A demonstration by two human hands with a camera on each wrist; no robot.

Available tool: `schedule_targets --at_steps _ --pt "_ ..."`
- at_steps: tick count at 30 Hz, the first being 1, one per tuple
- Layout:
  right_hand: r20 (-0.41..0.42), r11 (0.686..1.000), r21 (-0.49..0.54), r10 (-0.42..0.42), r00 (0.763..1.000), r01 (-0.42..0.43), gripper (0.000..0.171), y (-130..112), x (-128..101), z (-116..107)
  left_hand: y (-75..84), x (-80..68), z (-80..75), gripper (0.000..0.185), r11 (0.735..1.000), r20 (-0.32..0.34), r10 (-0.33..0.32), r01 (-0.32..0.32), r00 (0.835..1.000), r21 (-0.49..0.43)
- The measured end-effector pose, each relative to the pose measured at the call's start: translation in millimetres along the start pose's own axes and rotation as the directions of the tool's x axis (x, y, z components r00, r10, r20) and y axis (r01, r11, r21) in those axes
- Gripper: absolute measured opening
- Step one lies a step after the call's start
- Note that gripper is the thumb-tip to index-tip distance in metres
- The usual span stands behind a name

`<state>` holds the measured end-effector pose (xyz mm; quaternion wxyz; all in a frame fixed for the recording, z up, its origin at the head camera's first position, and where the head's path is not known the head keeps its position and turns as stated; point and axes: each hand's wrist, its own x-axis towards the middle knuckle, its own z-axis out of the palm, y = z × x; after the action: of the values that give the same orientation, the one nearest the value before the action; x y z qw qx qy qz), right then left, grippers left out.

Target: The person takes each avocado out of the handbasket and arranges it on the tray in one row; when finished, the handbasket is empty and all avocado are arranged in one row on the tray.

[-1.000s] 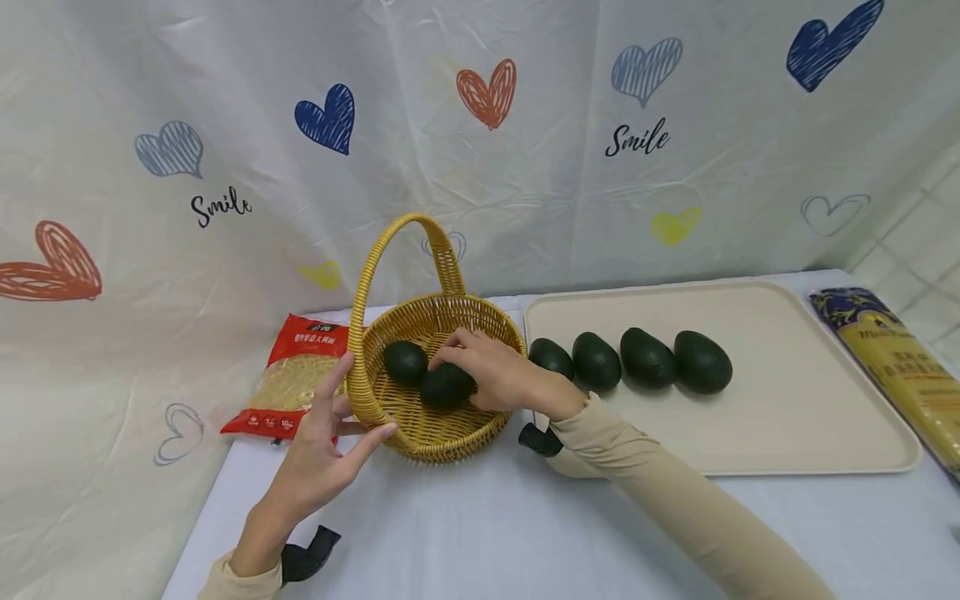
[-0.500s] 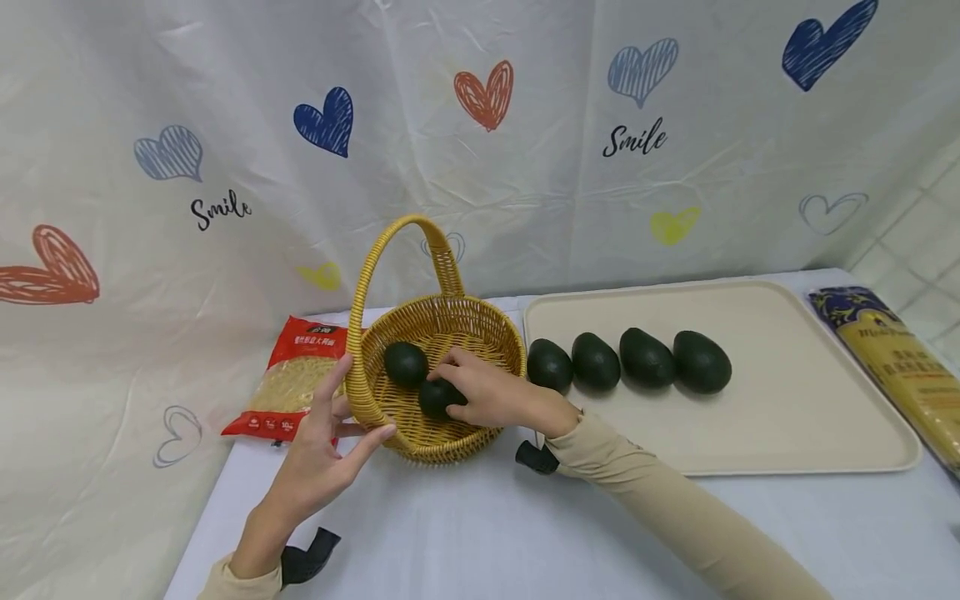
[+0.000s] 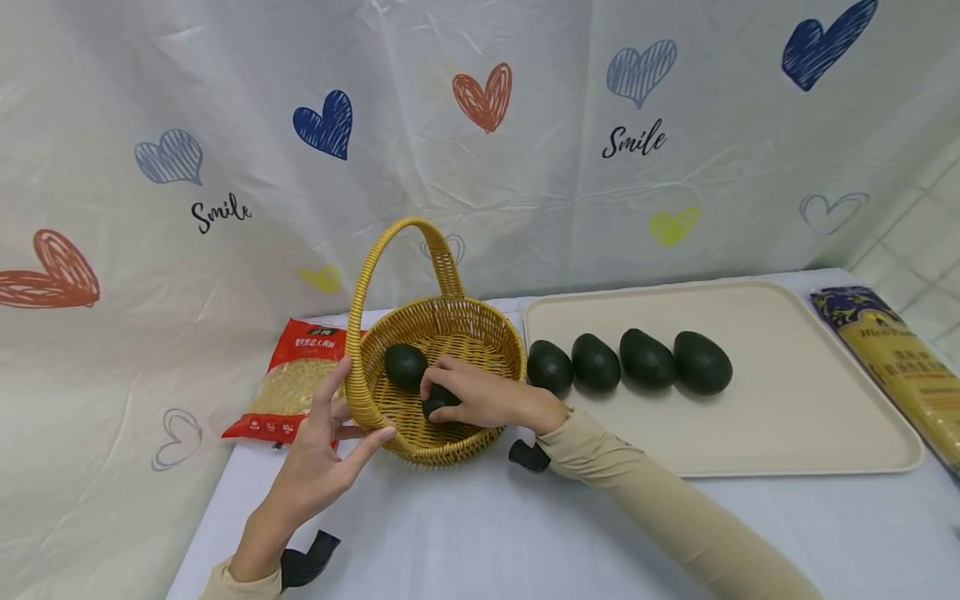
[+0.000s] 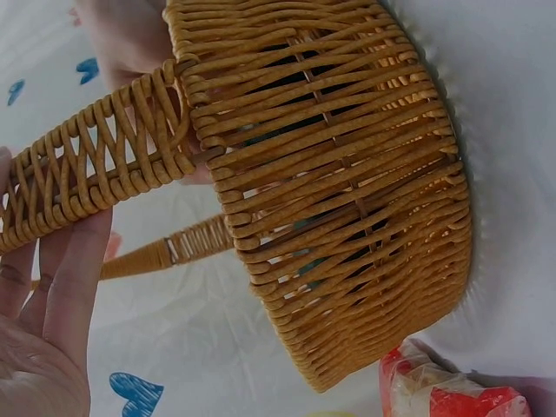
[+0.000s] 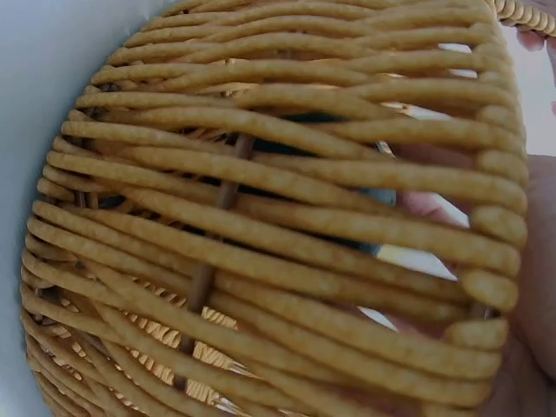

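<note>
A yellow wicker basket (image 3: 480, 312) with a tall arched handle stands left of the middle in the head view. My left hand (image 3: 318, 462) holds it at the left foot of the handle, thumb toward the front rim; in the left wrist view, fingers (image 4: 78, 278) lie against the handle (image 4: 91, 165). My right hand (image 3: 480, 396) reaches inside over the right rim and grips a dark green avocado (image 3: 437, 402), partly covered by the fingers. Another avocado (image 3: 405, 365) lies beside it, toward the back left. Through the weave in the right wrist view, a dark green patch (image 5: 304, 135) shows.
Several avocados sit in a row on a beige tray (image 3: 810, 400) right of the basket. A red bag of pasta (image 3: 292, 379) lies behind the left hand, and a yellow and blue packet (image 3: 892, 358) lies along the tray's right edge. A printed cloth (image 3: 540, 208) hangs behind the table.
My right hand has shifted a little left and forward-down in the basket, with the avocado in its fingers turning and moving slightly toward the front. The left hand has stayed on the basket.
</note>
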<state>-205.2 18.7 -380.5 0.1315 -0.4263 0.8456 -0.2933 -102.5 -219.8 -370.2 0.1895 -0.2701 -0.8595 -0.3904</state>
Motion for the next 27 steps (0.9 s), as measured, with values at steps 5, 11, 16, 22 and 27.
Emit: schedule_targets --at_steps 5,11,16,22,27 --pt "0.003 1.0 0.017 0.025 1.0 -0.025 0.033 1.5 -2.6 -4.0 0.1 0.7 0.5 0.113 1.0 0.002 0.012 -0.012 1.0 -0.006" --pt "0.029 0.996 0.029 0.078 0.997 -0.079 0.05 3.5 -4.3 -6.0 0.2 1.4 0.6 0.114 1.0 -0.004 0.025 -0.025 1.0 -0.014" --pt "0.009 0.994 0.048 0.093 0.996 -0.093 0.045 5.0 -2.9 -4.7 0.0 2.0 0.5 0.114 1.0 -0.004 0.026 -0.026 1.0 -0.011" --pt "-0.032 0.995 0.052 0.089 0.995 -0.088 0.043 7.9 -0.3 -5.1 -0.1 1.7 0.9 0.113 1.0 -0.003 0.025 -0.025 1.0 -0.018" --pt "-0.016 0.991 0.069 0.117 0.993 -0.116 0.052 11.3 1.1 -7.2 -1.3 1.6 0.7 0.115 0.998 -0.008 0.044 -0.044 0.999 -0.037"
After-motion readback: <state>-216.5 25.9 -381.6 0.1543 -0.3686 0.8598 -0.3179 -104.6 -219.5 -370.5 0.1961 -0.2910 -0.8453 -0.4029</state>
